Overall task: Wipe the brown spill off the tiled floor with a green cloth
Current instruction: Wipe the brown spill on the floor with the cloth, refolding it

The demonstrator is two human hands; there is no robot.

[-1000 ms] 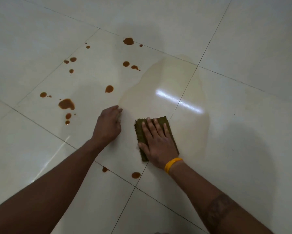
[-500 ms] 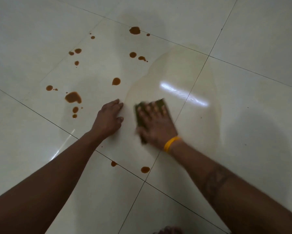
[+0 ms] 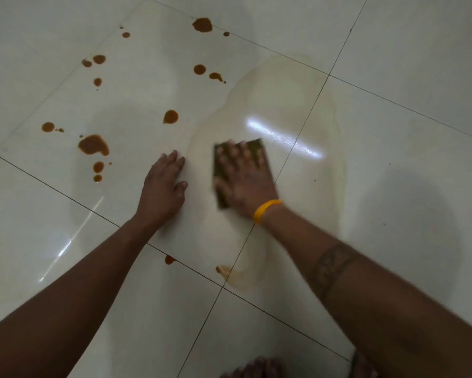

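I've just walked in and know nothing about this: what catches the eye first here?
Dark brown drops dot the pale tiled floor at upper left. At the centre the right hand, with a yellow wristband, presses a green cloth flat on a faint smeared patch. The left hand rests on the floor beside it.

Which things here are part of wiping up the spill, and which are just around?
Part of the job:
- green cloth, pressed flat under the right hand
- brown drops on the tiled floor
- pale wiped smear
- left hand, resting flat on the floor

Just around:
- yellow wristband
- bare toes at the bottom edge
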